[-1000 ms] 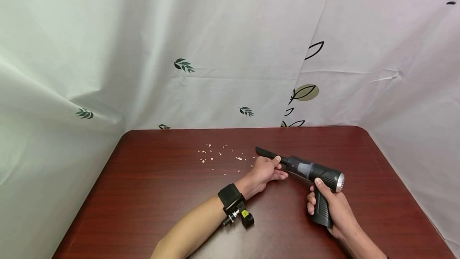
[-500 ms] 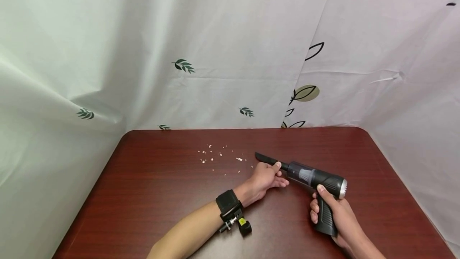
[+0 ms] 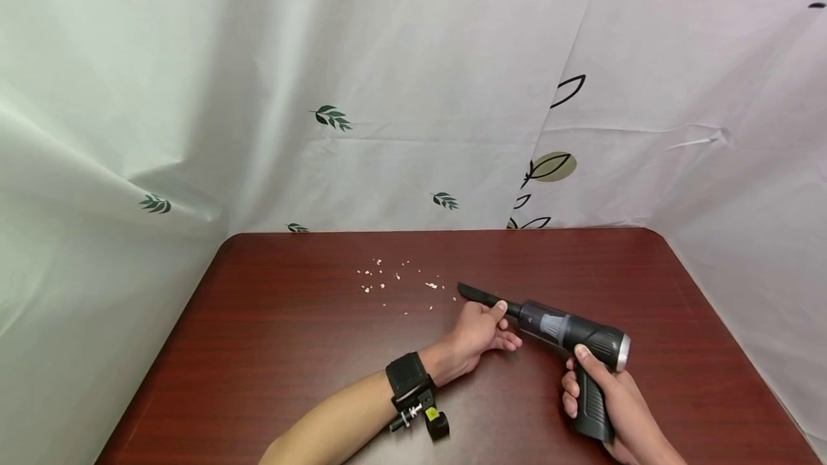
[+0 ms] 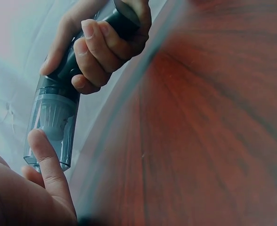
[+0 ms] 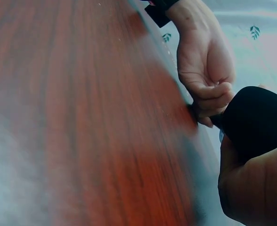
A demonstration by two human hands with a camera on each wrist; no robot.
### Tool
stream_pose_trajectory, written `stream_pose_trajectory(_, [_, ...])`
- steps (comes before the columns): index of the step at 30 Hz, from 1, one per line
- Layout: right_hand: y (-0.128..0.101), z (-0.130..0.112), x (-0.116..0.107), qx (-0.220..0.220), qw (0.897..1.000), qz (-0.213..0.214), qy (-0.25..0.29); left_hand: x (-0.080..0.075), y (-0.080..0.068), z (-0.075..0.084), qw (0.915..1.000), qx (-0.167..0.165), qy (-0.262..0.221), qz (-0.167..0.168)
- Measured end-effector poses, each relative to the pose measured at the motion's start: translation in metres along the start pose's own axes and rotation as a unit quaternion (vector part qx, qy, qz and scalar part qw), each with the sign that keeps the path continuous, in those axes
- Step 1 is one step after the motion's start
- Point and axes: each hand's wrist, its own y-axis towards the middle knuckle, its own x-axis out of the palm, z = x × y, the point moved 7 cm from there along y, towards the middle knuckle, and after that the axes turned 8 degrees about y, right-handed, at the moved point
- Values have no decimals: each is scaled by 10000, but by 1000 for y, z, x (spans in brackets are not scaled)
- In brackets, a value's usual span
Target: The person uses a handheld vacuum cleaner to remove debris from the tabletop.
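A black handheld vacuum cleaner (image 3: 571, 329) with a clear dust cup is held over the right half of the table. My right hand (image 3: 617, 400) grips its handle, thumb up near the body. At the other end, my left hand (image 3: 478, 332) pinches the narrow crevice nozzle (image 3: 478, 294) between thumb and fingers, its other fingers stretched below. The nozzle tip points left, close to scattered pale crumbs (image 3: 431, 285). In the left wrist view the filter shows through the clear dust cup (image 4: 53, 122). The right wrist view shows the handle's dark base (image 5: 258, 122) from below.
The reddish-brown wooden table (image 3: 258, 336) has rounded far corners. White curtains (image 3: 388, 92) with leaf prints hang behind it and along both sides. A black wrist strap with a small camera (image 3: 413, 393) sits on the left wrist.
Both hands and the vacuum cleaner have moved nearer the person, the handle end also shifting slightly right. The nozzle tip has come down the view beside the crumbs. Both grips stay the same.
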Motion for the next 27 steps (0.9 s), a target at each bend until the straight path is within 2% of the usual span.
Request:
stream_pose_trajectory(13, [-5,3,3,-142,9996,216,-133,-2,-9,-2,9998,137,-90,-85])
stream_pose_trajectory(27, [0,5,16,-181,9998,48,-73,-12,-10,3,9996,262,-105,-37])
